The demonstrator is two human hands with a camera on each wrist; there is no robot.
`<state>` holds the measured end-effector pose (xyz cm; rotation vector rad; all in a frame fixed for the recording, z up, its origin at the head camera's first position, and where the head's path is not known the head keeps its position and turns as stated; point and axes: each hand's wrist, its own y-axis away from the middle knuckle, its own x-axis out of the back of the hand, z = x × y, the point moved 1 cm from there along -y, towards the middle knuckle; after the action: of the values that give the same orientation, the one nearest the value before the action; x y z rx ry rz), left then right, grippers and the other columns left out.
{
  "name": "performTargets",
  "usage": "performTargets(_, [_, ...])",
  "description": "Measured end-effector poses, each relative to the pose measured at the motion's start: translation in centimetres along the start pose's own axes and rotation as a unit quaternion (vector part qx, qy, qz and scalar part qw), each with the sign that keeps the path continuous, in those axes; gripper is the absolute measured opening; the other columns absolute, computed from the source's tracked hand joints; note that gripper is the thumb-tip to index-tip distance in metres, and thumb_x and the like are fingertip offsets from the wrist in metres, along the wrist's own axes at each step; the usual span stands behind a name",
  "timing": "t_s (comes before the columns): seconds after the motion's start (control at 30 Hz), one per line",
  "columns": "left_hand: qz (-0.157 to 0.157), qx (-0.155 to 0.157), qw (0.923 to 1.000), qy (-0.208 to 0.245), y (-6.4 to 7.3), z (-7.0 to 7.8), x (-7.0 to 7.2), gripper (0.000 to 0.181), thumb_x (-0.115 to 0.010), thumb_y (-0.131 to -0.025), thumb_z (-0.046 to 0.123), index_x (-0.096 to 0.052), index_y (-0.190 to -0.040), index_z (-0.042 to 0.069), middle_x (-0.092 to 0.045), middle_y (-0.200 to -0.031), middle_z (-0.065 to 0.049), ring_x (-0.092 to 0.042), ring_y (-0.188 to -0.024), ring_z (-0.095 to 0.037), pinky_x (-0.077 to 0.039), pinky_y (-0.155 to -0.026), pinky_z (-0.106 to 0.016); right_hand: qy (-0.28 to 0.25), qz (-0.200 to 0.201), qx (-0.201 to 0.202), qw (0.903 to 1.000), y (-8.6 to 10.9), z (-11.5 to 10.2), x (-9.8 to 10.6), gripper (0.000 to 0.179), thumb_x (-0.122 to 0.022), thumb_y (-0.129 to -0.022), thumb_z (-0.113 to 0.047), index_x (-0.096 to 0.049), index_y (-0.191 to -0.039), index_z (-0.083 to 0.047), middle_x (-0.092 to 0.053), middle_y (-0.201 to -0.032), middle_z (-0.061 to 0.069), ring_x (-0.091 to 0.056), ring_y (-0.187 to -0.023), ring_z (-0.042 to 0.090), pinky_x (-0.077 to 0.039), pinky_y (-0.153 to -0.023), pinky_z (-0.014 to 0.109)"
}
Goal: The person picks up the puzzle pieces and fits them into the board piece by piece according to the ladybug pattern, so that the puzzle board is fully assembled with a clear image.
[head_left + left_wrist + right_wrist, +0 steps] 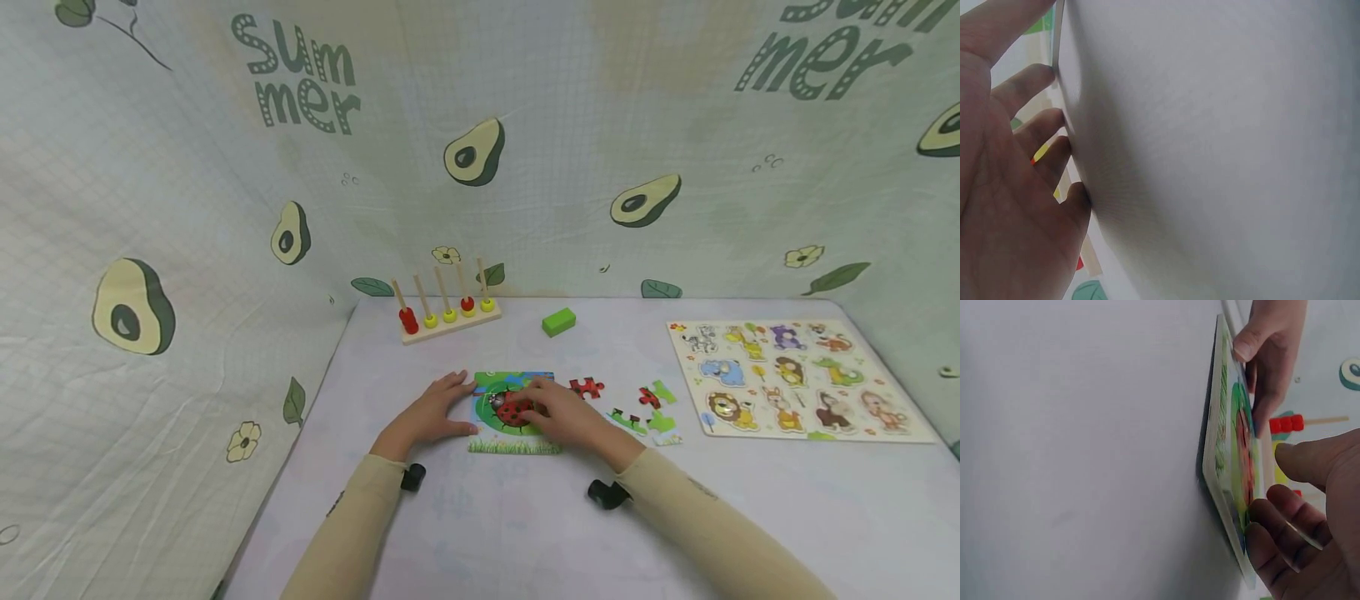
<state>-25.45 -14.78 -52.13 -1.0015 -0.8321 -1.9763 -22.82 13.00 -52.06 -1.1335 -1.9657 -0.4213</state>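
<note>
A ladybug jigsaw puzzle (510,446) lies flat on the table in front of me, with a green, blue and white picture around a red ladybug. At its left edge is my left hand (433,414), thumb and index fingertips right at the border, fingers spread. My right hand (564,412) reaches over the puzzle's right half, covering part of the ladybug. In the right wrist view, the fingertips (1260,540) of that hand rest at the picture surface while its thumb stands apart, with no piece visible between them. The left wrist view shows the left fingertips (1060,119) near the tabletop.
Several loose jigsaw pieces (662,421) lie right of the puzzle, with a red piece (587,387) nearer to it. An animal peg board (765,425) is at the far right. Behind stand a bead abacus (450,327) and a green block (558,322). A printed cloth hangs at the back.
</note>
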Motion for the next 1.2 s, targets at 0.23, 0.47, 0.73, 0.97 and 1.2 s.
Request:
performTargets(0.23, [-0.002, 0.004, 1.0, 0.004, 0.0, 0.0, -0.1, 0.084, -0.078, -0.088, 0.048, -0.04, -0.158, 0.021, -0.023, -0.168, -0.003, -0.014, -0.156, -0.026, -0.016, -0.125, -0.049, 0.006, 0.022, -0.012, 0.9997, 1.1, 1.3, 0.8, 0.028, -0.067, -0.099, -0.018, -0.072, -0.127, -0.018, -0.06, -0.113, -0.001, -0.055, -0.087, 0.009, -0.049, -0.073, 0.029])
performTargets(0.47, [0.0, 0.008, 1.0, 0.003, 0.0, -0.1, -0.3, 0.085, -0.079, -0.087, 0.049, -0.041, -0.158, 0.022, -0.024, -0.168, -0.002, -0.015, -0.156, -0.027, -0.018, -0.124, -0.051, 0.01, 0.05, -0.022, 0.9985, 2.4, 2.7, 2.4, 0.028, -0.067, -0.098, -0.014, -0.071, -0.126, -0.012, -0.059, -0.11, 0.002, -0.054, -0.086, 0.01, -0.049, -0.072, 0.032])
performTargets(0.73, [0.002, 0.008, 1.0, 0.001, 0.0, 0.0, -0.2, 0.084, -0.079, -0.087, 0.048, -0.042, -0.157, 0.022, -0.024, -0.168, -0.002, -0.015, -0.156, -0.027, -0.019, -0.124, -0.051, 0.01, 0.061, -0.064, 0.996, 3.5, 4.6, 4.4, 0.031, -0.068, -0.099, -0.014, -0.07, -0.129, -0.012, -0.06, -0.114, 0.004, -0.056, -0.093, 0.015, -0.05, -0.081, 0.038])
performTargets(0.97, [0.001, 0.004, 1.0, 0.003, 0.0, 0.1, -0.1, 0.085, -0.079, -0.087, 0.048, -0.041, -0.158, 0.021, -0.024, -0.168, -0.003, -0.015, -0.156, -0.028, -0.019, -0.124, -0.051, 0.038, 0.06, -0.097, 0.9927, 4.3, 6.1, 5.5, 0.039, -0.07, -0.097, -0.013, -0.066, -0.135, -0.008, -0.058, -0.131, 0.015, -0.055, -0.117, 0.033, -0.047, -0.1, 0.054])
performTargets(1.2, [0.003, -0.001, 1.0, 0.004, 0.1, 0.2, -0.1, 0.084, -0.079, -0.087, 0.047, -0.042, -0.157, 0.019, -0.024, -0.168, -0.005, -0.016, -0.155, -0.03, -0.02, -0.124, -0.052, 0.052, 0.063, -0.086, 0.9929, 4.6, 6.6, 5.9, 0.038, -0.069, -0.097, -0.009, -0.066, -0.135, -0.006, -0.06, -0.134, 0.017, -0.054, -0.123, 0.041, -0.044, -0.103, 0.058])
